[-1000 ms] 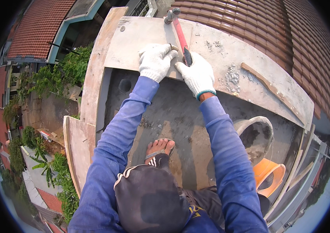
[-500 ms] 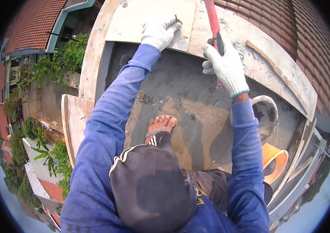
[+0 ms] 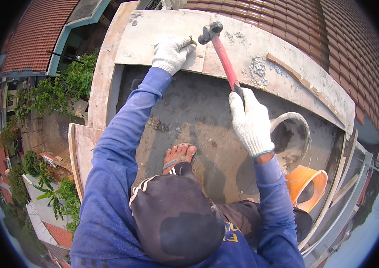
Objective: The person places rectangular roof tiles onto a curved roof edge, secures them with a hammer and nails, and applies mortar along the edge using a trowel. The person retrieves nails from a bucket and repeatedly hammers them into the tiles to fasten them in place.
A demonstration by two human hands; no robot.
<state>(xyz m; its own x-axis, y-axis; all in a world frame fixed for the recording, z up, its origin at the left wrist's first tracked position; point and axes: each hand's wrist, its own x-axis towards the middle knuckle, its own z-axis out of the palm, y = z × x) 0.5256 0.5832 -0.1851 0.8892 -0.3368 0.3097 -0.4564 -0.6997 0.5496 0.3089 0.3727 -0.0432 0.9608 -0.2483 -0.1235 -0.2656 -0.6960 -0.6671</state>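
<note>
My left hand [image 3: 170, 54], in a white knit glove, pinches a nail [image 3: 191, 40] that stands upright at the right part of a pale plywood board [image 3: 129, 42]. In my gloved right hand [image 3: 251, 119] is a hammer [image 3: 226, 60] with a red and black handle and a dark rounded head. The hammer's head is just right of the nail, apart from it. My fingers are wrapped round the lower handle, above the grey cement floor. Where the nail's point meets the board is hidden by my left fingers.
A thin wooden strip [image 3: 305, 87] and mortar crumbs [image 3: 257, 69] lie on the ledge at right. An orange bucket [image 3: 307, 185] and a grey, cement-stained container [image 3: 293, 134] stand right of me. Brown roof tiles [image 3: 283, 18] rise beyond; a drop to greenery [image 3: 71, 80] opens at left.
The hammer's head has come down into view and over to the left, close to the nail. My right hand has moved lower; my left hand still pinches the nail.
</note>
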